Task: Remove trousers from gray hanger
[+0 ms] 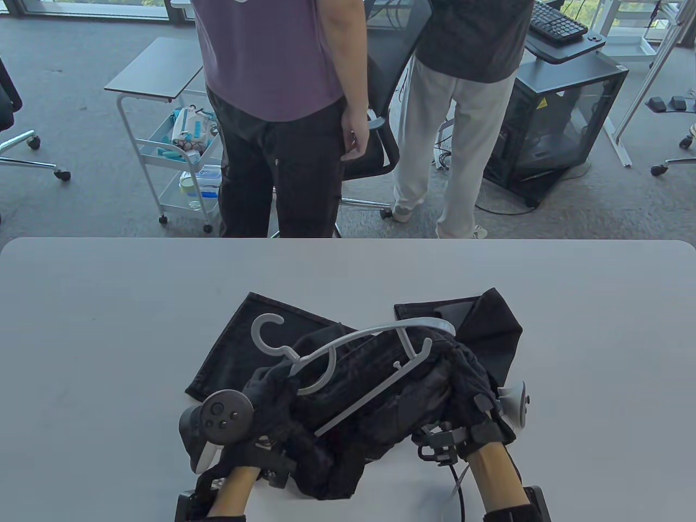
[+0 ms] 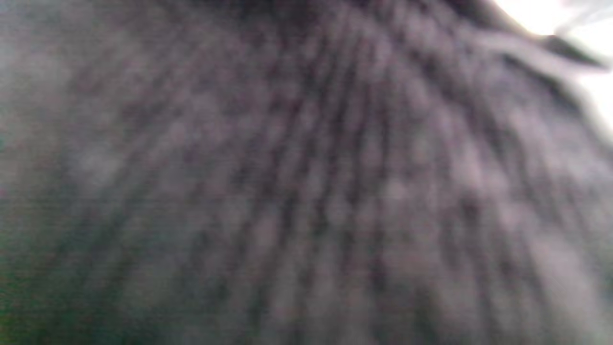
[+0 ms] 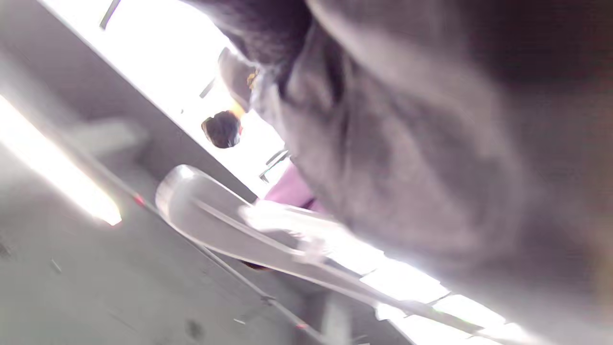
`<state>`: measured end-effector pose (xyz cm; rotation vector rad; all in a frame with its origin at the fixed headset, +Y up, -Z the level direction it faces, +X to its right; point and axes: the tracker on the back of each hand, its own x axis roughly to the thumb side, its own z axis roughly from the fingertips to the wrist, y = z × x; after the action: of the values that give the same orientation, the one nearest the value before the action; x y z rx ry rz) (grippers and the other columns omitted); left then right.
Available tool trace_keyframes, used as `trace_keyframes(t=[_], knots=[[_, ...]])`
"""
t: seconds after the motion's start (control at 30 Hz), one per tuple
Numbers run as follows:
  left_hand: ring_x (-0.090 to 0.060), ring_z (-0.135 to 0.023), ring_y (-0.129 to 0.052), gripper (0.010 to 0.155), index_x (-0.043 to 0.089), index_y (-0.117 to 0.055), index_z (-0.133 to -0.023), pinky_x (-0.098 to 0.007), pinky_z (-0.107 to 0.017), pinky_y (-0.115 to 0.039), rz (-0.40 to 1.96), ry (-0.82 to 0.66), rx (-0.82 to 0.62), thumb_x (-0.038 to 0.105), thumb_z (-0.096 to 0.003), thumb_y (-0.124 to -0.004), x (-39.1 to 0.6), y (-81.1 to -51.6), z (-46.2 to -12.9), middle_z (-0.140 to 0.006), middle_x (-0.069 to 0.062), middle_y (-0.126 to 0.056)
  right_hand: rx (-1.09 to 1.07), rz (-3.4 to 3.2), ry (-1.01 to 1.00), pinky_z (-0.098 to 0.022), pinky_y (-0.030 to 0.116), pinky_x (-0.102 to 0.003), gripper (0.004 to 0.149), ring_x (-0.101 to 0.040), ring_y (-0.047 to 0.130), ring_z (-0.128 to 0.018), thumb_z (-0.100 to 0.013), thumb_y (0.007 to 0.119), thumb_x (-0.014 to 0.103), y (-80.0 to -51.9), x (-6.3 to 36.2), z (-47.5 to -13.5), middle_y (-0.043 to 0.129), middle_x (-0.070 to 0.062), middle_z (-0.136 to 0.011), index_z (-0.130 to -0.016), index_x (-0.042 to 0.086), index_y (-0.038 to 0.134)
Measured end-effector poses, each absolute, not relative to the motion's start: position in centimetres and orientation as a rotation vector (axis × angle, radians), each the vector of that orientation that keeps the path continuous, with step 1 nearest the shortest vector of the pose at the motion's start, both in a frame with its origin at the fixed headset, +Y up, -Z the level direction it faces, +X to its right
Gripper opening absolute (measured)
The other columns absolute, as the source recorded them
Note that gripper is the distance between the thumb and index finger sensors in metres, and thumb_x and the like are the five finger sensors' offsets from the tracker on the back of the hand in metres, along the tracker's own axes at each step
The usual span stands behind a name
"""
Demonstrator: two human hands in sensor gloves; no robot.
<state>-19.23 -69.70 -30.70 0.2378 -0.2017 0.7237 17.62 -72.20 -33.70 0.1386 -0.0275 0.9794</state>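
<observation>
You're working at the near edge of the grey table (image 1: 109, 326), both hands buried in the black trousers (image 1: 370, 402). The trousers are lying bunched in a heap at the table's near middle, with one leg end spreading flat to the far left and the other folding out to the far right. The gray hanger (image 1: 348, 348) is sitting on top of the heap, tilted, its hook pointing left and away from you, its lower bar running diagonally across the cloth. Cloth is still threading over the bar, so the trousers are not off the hanger.

Your left hand (image 1: 266, 397) is reaching in beside the hook end; its fingers are sinking into the fabric right at the neck of the hanger, but you can't tell whether they're gripping cloth or plastic. The left wrist view is showing only blurred dark weave filling the frame.

Your right hand (image 1: 467, 380) is lying over the right end of the heap, fingers curling down into the cloth near the hanger's shoulder; whether they're closing on anything can't be told. In the right wrist view, dark fabric (image 3: 431, 167) is filling the upper right and a pale blurred hanger arm (image 3: 268, 239) is crossing below it.

Two people are standing beyond the table's far edge.
</observation>
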Motion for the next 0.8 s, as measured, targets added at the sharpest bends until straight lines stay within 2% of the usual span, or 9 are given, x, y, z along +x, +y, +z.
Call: trace_keyframes(t=[0.07,0.23,0.37,0.5,0.57,0.63,0.73,0.77,0.8], knots=[[-0.023,-0.058,-0.099,0.046,0.037,-0.070,-0.096,-0.049,-0.047,-0.089,0.744,-0.214,0.248,0.051,-0.0524,-0.061,-19.2,-69.7,-30.6,-0.082,0.003,-0.087,0.196,1.258,0.018,-0.041,0.084,-0.053,0.056,-0.041,0.094,-0.062,-0.057,0.069,0.036,-72.0,18.4,-33.7,0.071,-0.027,-0.089,-0.098,-0.001,0.058],[-0.022,-0.054,-0.096,0.047,0.038,-0.067,-0.097,-0.047,-0.046,-0.088,0.659,-0.275,0.283,0.050,-0.0521,-0.061,-18.3,-69.4,-30.4,-0.083,0.002,-0.084,0.053,1.845,-0.054,-0.053,0.065,-0.067,0.073,-0.062,0.062,-0.084,-0.057,0.066,0.049,-71.6,20.5,-32.9,0.046,-0.030,-0.104,-0.106,-0.001,0.043],[-0.020,-0.056,-0.095,0.048,0.039,-0.065,-0.099,-0.045,-0.047,-0.088,0.484,-0.337,0.294,0.050,-0.0525,-0.060,-16.8,-69.2,-30.2,-0.085,0.001,-0.082,0.004,1.758,-0.554,-0.054,0.060,-0.069,0.065,-0.061,0.056,-0.087,-0.054,0.071,0.032,-68.5,22.5,-30.9,0.046,-0.029,-0.103,-0.105,0.001,0.044],[-0.022,-0.057,-0.094,0.049,0.038,-0.065,-0.100,-0.046,-0.047,-0.087,0.496,-0.340,0.286,0.048,-0.0526,-0.061,-16.1,-69.0,-30.3,-0.087,0.000,-0.080,0.363,2.106,-0.834,-0.059,0.045,-0.076,0.061,-0.059,0.037,-0.097,-0.049,0.069,0.020,-64.8,20.4,-28.2,0.042,-0.022,-0.108,-0.106,0.007,0.048],[-0.021,-0.058,-0.094,0.050,0.037,-0.065,-0.101,-0.045,-0.048,-0.087,0.458,-0.378,0.283,0.048,-0.0526,-0.061,-15.6,-69.1,-30.2,-0.088,0.000,-0.080,0.551,2.230,-0.911,-0.059,0.043,-0.078,0.061,-0.056,0.037,-0.100,-0.049,0.070,0.022,-63.8,17.8,-26.9,0.047,-0.019,-0.108,-0.106,0.009,0.050],[-0.021,-0.059,-0.094,0.050,0.037,-0.064,-0.102,-0.044,-0.049,-0.087,0.447,-0.423,0.283,0.047,-0.0527,-0.062,-15.1,-69.0,-29.9,-0.089,0.001,-0.080,0.641,2.374,-0.856,-0.059,0.040,-0.079,0.065,-0.056,0.038,-0.101,-0.054,0.073,0.035,-63.7,15.6,-26.7,0.050,-0.018,-0.109,-0.108,0.012,0.047],[-0.018,-0.060,-0.095,0.052,0.035,-0.063,-0.103,-0.041,-0.051,-0.087,0.441,-0.460,0.296,0.047,-0.0527,-0.063,-14.8,-68.6,-29.4,-0.089,0.005,-0.081,0.595,2.673,-0.741,-0.058,0.024,-0.084,0.072,-0.058,0.029,-0.103,-0.054,0.074,0.045,-64.8,13.1,-27.2,0.047,-0.018,-0.112,-0.111,0.016,0.041],[-0.016,-0.060,-0.095,0.053,0.036,-0.063,-0.104,-0.040,-0.052,-0.087,0.449,-0.478,0.297,0.048,-0.0524,-0.064,-14.8,-68.5,-29.3,-0.090,0.007,-0.081,0.552,2.802,-0.742,-0.057,0.028,-0.085,0.071,-0.056,0.037,-0.103,-0.053,0.074,0.046,-65.3,12.5,-27.7,0.051,-0.017,-0.109,-0.110,0.016,0.045],[-0.016,-0.060,-0.095,0.054,0.036,-0.061,-0.105,-0.039,-0.053,-0.087,0.449,-0.506,0.250,0.047,-0.0525,-0.065,-14.8,-68.5,-29.4,-0.091,0.008,-0.081,0.529,2.846,-0.783,-0.057,0.041,-0.083,0.067,-0.051,0.055,-0.099,-0.052,0.072,0.047,-65.5,12.5,-28.0,0.059,-0.015,-0.103,-0.108,0.017,0.050]])
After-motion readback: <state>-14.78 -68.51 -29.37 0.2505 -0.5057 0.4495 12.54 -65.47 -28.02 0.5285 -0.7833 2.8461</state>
